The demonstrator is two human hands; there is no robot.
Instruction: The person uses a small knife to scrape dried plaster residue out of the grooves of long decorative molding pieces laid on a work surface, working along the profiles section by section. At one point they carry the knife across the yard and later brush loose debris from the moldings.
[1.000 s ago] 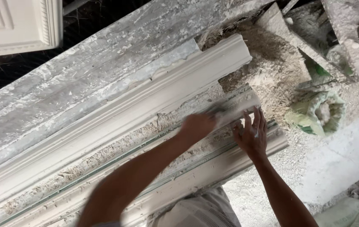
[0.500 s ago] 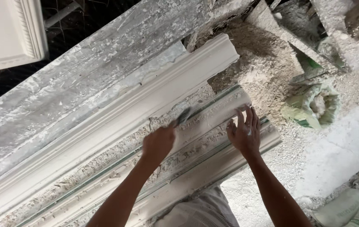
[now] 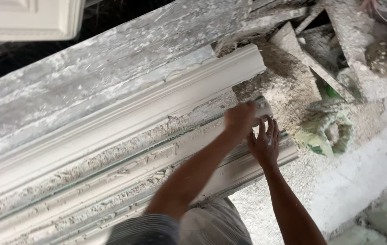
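Left hand (image 3: pixel 240 119) is seen curled into a loose fist near the far end of the lower moulding (image 3: pixel 125 179); a small pale tool (image 3: pixel 262 108) is gripped in it, blurred, its kind not to be told, its tip laid on the end of the moulding just beyond the knuckles. Right hand (image 3: pixel 265 143) is laid flat beside it, fingers spread, palm pressed on the moulding's near edge, nothing held. The two hands are almost touching. The lower moulding is crusted with rough plaster along its length. Above it, parallel, a cleaner white cornice (image 3: pixel 125 120) is lying on a plaster-smeared board (image 3: pixel 89 77). Beyond the moulding's end, a heap of plaster rubble (image 3: pixel 289 86) and a crumpled green bag (image 3: pixel 327 134) are noted. A white framed panel (image 3: pixel 25 18) is seen at upper left.
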